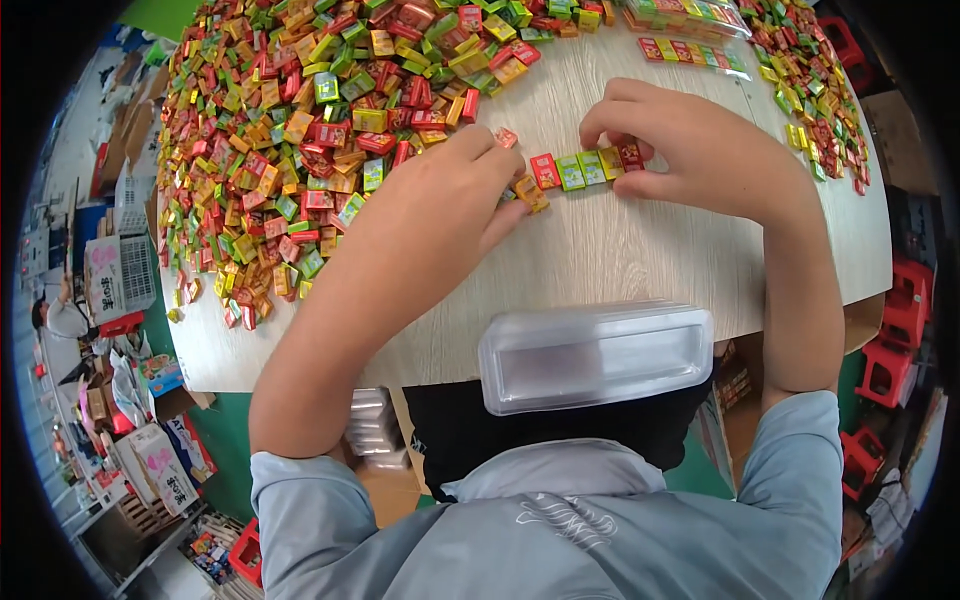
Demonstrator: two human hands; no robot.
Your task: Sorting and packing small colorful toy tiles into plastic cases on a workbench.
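Observation:
Small wrapped candy packets stand in a short row on the table: a red packet, a green packet beside a second green one, a yellow packet and a dark red packet. My right hand curls round the row's right end, thumb and fingers closed about the dark red packet. At the left end, my left hand grips an orange-yellow packet, its thumb against it; some fingertips are hidden. Another red packet lies by its knuckles.
A large heap of mixed packets covers the table's left side; a smaller heap lies far right. Another row of packets lies near a filled clear container. A clear plastic tray rests at the near edge.

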